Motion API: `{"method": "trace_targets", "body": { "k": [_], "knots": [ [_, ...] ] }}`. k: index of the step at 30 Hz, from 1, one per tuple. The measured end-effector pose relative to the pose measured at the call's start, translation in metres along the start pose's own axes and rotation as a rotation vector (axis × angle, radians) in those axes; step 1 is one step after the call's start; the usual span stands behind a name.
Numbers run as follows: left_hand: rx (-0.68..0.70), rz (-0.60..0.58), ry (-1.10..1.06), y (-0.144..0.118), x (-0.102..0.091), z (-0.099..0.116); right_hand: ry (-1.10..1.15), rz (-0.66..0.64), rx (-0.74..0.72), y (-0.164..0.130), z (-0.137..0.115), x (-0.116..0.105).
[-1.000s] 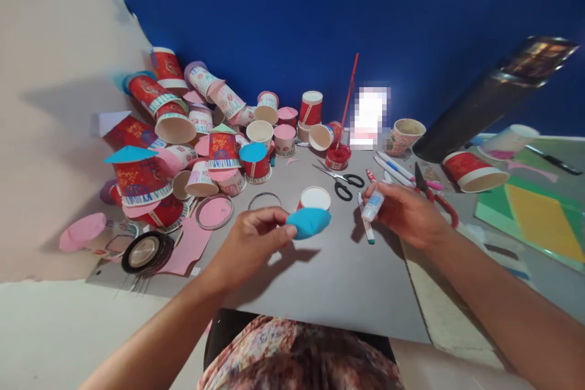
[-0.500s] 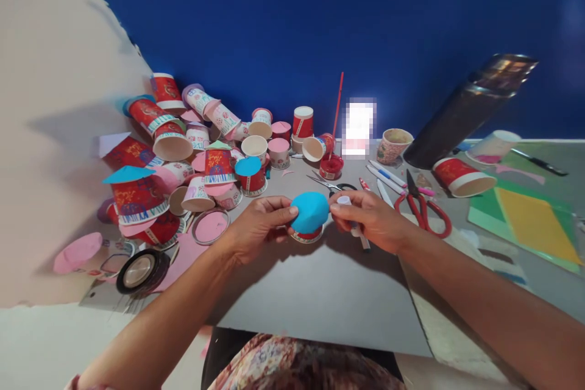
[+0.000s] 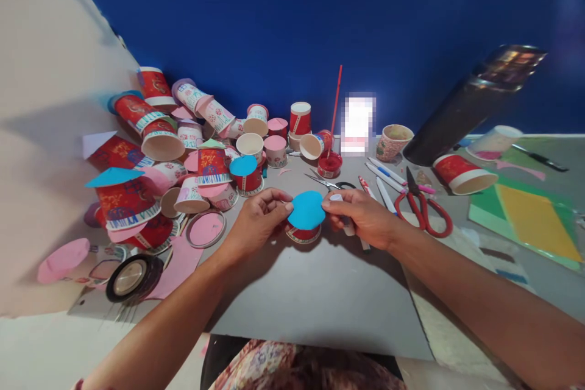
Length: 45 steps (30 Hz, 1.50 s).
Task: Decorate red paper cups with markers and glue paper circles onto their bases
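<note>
Left hand: the left hand (image 3: 256,219) is at the left edge of the blue paper disc (image 3: 306,209), fingers pinched narrow on its rim.
Right hand: the right hand (image 3: 365,217) meets the disc's right edge with thumb and forefinger; the other fingers are curled around a small white glue tube (image 3: 346,219), largely hidden in the palm.
Blue paper disc: held between both hands, lying slightly tilted on top of an upturned red paper cup (image 3: 303,233); whether it is pressed flat on the cup's base cannot be told.
Red paper cup: stands mouth down on the grey worktop (image 3: 320,292), directly in front of the person, only its lower band showing beneath the disc.
Cup pile: a heap of decorated paper cups (image 3: 183,140) at left rear, against the blue wall (image 3: 297,24); some upright, some tipped, several capped with pink or blue discs.
Tape: a dark roll of tape (image 3: 130,276) lies flat at the left front, beside pink paper offcuts (image 3: 176,262).
Paint: a small red paint pot (image 3: 329,164) with a red stick standing in it, behind the hands.
Cutting tools: black-handled scissors (image 3: 326,181) just behind the hands; red-handled scissors (image 3: 423,207) to the right, near the right wrist.
Pens: several marker pens (image 3: 386,172) lie between the two scissors.
Paper stock: green and yellow sheets (image 3: 530,216) at far right.
Cylinder: a dark tube (image 3: 475,103) lies tilted at right rear.
</note>
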State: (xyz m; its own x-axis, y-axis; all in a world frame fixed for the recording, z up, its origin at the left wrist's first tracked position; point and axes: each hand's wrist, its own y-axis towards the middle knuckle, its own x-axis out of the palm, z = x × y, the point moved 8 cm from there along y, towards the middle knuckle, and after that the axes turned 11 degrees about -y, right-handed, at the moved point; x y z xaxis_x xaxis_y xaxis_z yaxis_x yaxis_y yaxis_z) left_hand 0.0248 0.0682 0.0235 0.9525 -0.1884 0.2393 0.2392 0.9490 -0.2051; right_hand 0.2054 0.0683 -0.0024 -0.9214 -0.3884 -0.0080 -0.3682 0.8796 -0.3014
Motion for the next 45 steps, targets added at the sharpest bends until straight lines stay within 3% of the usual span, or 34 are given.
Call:
{"method": "trace_targets", "body": {
  "k": [16,28,39,45],
  "knots": [
    [0.004,0.050,-0.245,0.003,-0.005,-0.018,0.197,-0.072,0.075,0.010,0.015,0.010],
    [-0.004,0.022,-0.244,0.004,-0.005,-0.021,0.190,-0.104,0.061,0.010,0.017,0.011],
    [0.024,0.022,-0.196,0.004,-0.003,-0.014,0.165,-0.001,0.011,0.017,0.009,0.005],
    [0.009,0.024,-0.236,0.004,-0.004,-0.019,0.167,-0.033,0.022,0.016,0.013,0.007]
  ]
}}
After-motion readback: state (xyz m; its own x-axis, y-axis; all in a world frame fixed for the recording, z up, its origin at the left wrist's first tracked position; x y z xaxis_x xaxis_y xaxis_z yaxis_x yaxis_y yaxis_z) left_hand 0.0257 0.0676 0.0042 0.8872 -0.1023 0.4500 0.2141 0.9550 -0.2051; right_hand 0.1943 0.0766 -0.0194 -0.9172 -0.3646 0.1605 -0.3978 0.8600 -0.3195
